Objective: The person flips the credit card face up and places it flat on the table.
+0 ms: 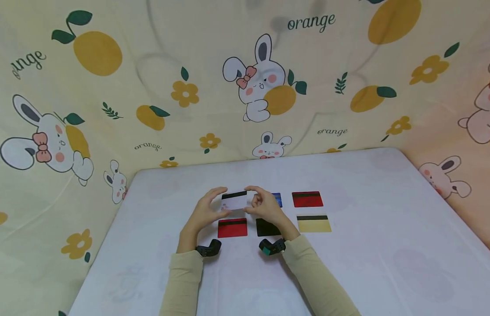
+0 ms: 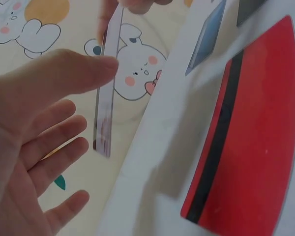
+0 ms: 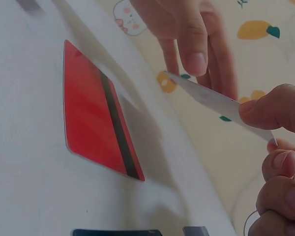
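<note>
A white card with a black stripe along its top is held up above the table, between both hands. My left hand pinches its left side, index finger at the top corner and thumb at the bottom one. On the opposite side, my right hand pinches the card in the same way, its other fingers curled. In the left wrist view the card appears nearly edge-on beside the left thumb. The right thumb lies against the card in the right wrist view.
Below the hands, a red card and a black card lie on the white table. A blue card is partly hidden by the right hand. Farther right lie another red card and a gold card. A patterned cloth hangs behind.
</note>
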Tool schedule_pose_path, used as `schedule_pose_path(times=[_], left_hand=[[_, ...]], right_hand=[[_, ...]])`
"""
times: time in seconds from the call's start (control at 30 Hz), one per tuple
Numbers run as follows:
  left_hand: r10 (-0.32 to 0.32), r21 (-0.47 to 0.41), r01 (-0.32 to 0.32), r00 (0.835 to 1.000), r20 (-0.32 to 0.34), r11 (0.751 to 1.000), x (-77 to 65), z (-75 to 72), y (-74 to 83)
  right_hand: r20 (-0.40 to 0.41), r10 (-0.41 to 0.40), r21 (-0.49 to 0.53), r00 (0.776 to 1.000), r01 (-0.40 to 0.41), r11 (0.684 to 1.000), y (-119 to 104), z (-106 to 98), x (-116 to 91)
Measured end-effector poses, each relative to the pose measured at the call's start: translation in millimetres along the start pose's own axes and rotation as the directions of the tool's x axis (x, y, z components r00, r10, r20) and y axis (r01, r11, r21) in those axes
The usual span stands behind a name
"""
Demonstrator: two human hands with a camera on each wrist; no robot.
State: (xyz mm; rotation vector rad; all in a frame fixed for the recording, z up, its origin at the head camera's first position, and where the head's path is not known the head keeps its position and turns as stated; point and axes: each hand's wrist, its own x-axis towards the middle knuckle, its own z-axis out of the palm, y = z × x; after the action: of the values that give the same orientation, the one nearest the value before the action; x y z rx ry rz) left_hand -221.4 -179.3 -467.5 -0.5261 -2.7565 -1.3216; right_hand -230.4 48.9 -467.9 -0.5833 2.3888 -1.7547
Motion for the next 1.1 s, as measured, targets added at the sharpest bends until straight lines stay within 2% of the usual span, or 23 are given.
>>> schedule_pose_path(times=[0.3,0.53,0.9,1.1], left_hand=[[0.065,0.003,-0.065,0.998,0.016,0.998,1.4,5.0,6.2],[0.078,-0.006,-0.077,0.997,0.031,0.997,1.6,8.3,8.2],[0.122,-0.011,-0.121,0.992,0.046,0.993,3.2,10.3,10.3],[0.140,-0.009,-0.139,0.989,0.041,0.990,3.3,10.6,11.3]], right_hand=[[0.003,0.025,-0.041,1.000,-0.025,0.999,-7.8,1.1,-1.0],[0.041,-0.002,-0.063,0.999,0.005,0.998,-8.9,2.8,-0.9],[0.046,-0.005,-0.075,0.999,0.009,0.997,-10.4,8.0,-1.9],[0.049,-0.004,-0.059,0.999,0.007,0.998,-46.9,5.5,-15.2]])
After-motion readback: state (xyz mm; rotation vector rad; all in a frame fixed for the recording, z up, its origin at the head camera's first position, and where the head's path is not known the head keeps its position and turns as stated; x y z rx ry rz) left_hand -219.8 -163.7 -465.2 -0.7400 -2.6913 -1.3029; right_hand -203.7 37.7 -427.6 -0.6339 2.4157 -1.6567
